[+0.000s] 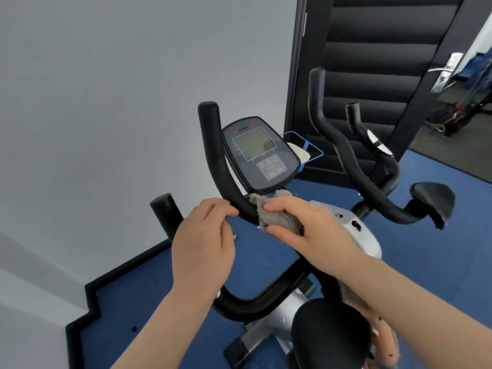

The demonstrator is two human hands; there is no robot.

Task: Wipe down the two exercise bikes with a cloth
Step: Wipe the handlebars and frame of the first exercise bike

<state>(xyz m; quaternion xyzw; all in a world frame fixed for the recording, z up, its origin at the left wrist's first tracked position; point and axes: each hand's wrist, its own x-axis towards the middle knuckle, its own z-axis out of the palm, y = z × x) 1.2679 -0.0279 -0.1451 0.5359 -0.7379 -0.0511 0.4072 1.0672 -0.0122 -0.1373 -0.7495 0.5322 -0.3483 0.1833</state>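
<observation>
Head view: the right hand (306,230) grips a fuzzy, bunched grey cloth (277,217), fingers (279,207) curled over it, thumb below, pressing it against the near exercise bike's (356,235) black handlebar (221,166) just beneath the console (259,153). The left hand (202,241) curls round the same bar beside it. A second bike (372,166) stands to the right on blue floor (426,262).

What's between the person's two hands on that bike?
In the head view, a short bare stretch of the black handlebar separates them. The left hand holds the bar on one side; the right hand presses the grey cloth against it on the other.
</observation>
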